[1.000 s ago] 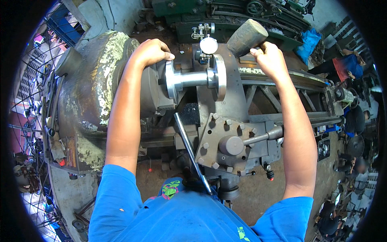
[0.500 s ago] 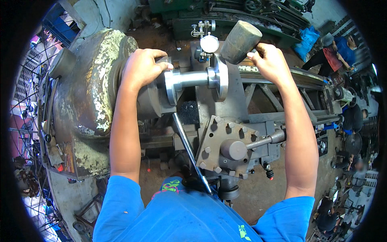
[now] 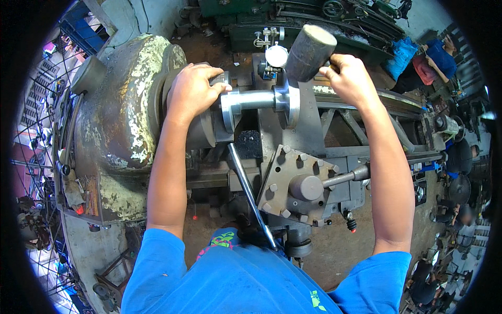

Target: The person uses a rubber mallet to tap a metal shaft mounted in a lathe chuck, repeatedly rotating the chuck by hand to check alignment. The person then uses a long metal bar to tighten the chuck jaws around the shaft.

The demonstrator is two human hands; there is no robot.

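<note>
My left hand (image 3: 194, 90) lies over the top of the lathe chuck (image 3: 205, 125), thumb and fingers on either side of a jaw. From the chuck juts a shiny metal shaft (image 3: 256, 99) with a round flange (image 3: 289, 102) at its right end. In my right hand (image 3: 349, 76) is a dark mallet (image 3: 311, 52), its head raised just above and right of that flange. The mallet's handle is mostly hidden by its head and my fingers. Behind the flange stands a dial indicator (image 3: 276, 55) on a jointed holder; whether its tip touches the flange is hidden.
Between my arms sits a square tool post (image 3: 298, 186) with a lever (image 3: 348, 178). A shiny metal bar (image 3: 252, 196) slants from below the chuck toward my shirt. The painted headstock (image 3: 115, 110) fills the left. A person (image 3: 436, 60) is at the far right, by a blue bag (image 3: 401, 58).
The view has shifted a little, moving the machine rightward in the picture. Against it, the mallet and my right hand have come slightly left. My left hand stays on the chuck.
</note>
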